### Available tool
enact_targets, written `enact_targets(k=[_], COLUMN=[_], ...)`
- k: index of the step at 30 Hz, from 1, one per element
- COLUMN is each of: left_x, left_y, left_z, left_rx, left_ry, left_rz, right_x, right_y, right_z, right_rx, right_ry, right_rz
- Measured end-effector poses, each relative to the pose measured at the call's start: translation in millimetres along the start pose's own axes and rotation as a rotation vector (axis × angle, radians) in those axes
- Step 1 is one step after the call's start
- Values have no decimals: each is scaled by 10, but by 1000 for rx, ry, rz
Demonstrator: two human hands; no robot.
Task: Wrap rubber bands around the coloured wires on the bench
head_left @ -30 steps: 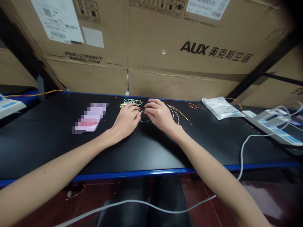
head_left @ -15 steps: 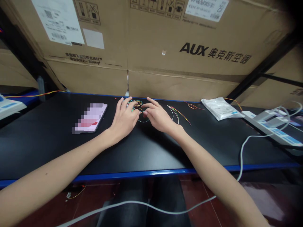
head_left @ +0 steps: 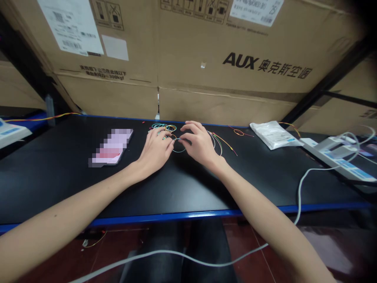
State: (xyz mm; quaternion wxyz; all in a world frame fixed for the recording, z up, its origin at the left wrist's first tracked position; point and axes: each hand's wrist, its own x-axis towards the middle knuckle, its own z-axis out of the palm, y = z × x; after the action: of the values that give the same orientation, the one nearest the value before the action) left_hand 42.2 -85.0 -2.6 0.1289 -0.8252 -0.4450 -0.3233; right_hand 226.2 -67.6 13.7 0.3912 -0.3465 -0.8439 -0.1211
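The black bench (head_left: 73, 184) ran under both hands. The phone (head_left: 110, 147) (screen pixelated) lay just left of the left hand (head_left: 156, 151), the plastic bag (head_left: 273, 135) well right of the right hand (head_left: 200, 144). Both hands were half-curled, fingertips nearly meeting at a teal wire loop (head_left: 179, 151), grip unclear. A wire tangle (head_left: 163, 127) lay under the left fingers, loose wires (head_left: 220, 141) just beside the right hand.

AUX cartons (head_left: 224, 47) behind; phone (head_left: 110, 147); white plastic bag (head_left: 273, 135).

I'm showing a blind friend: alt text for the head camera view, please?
Seen from the wearer's head, a left hand and right hand meet over thin coloured wires on a black workbench. Large AUX cardboard boxes stand behind it, with a blurred-out phone to the left.
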Motion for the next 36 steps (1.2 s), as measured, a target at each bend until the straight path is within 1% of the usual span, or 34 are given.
enact_targets(k=[5,8,12,14,16,20,25,32,36], left_x=[-2,14,38,42,41,34,24,5,-7], left_y=[-29,-52,-51,-56,-76,-143,-147,-29,-11], left_z=[6,-22,-79,-88,-72,-3,31,-3,-19], left_rx=[69,92,82,71,44,-19,-33,21,82], left_ry=[17,24,31,44,39,-15,-36,-34,-15], left_rz=[51,82,96,77,46,-14,-17,18,36], right_x=[11,18,19,13,6,-5,-14,-2,13], right_y=[-8,-5,-2,-8,-14,-8,3,-11,-8], right_z=[-22,-29,-21,-13,-4,4,27,21,-5], right_rx=[29,85,239,264,218,74,34,34,49], right_ry=[-65,-106,-188,-210,-184,-98,-65,-49,-94], right_rz=[-24,-26,10,45,63,78,81,54,30])
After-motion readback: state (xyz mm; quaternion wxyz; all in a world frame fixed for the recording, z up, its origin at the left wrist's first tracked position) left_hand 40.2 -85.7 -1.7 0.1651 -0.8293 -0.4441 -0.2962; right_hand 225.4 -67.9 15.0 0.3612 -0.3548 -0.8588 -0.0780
